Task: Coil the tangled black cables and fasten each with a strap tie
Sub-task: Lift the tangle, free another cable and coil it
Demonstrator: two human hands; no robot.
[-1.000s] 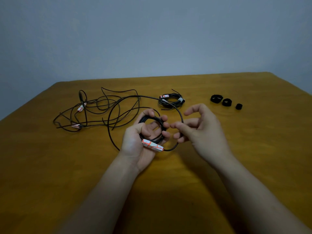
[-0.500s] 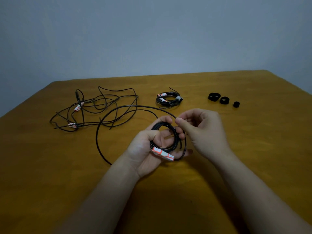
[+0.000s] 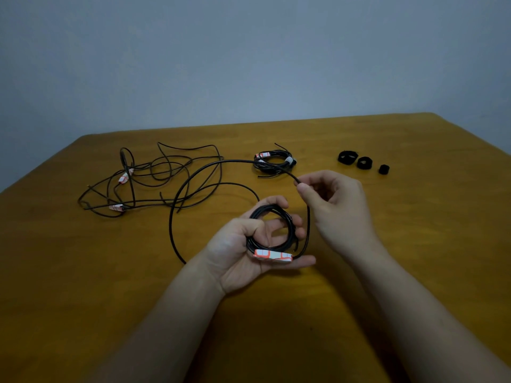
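Coil (image 3: 265, 209) sits gripped in left hand (image 3: 237, 250) so right hand (image 3: 337, 205), pinching slack cable (image 3: 237, 161) just above, can probably add loops.

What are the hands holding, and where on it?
One black cable. The left hand grips its wound coil beside the paper label; the right hand pinches the loose stretch leading off it.

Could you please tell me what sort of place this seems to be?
Probably a plain indoor room used as a simple work spot: a wooden table before a blank grey wall, with tangled black cables and a few strap ties laid out. Nothing shows whether it is a home or a workshop.
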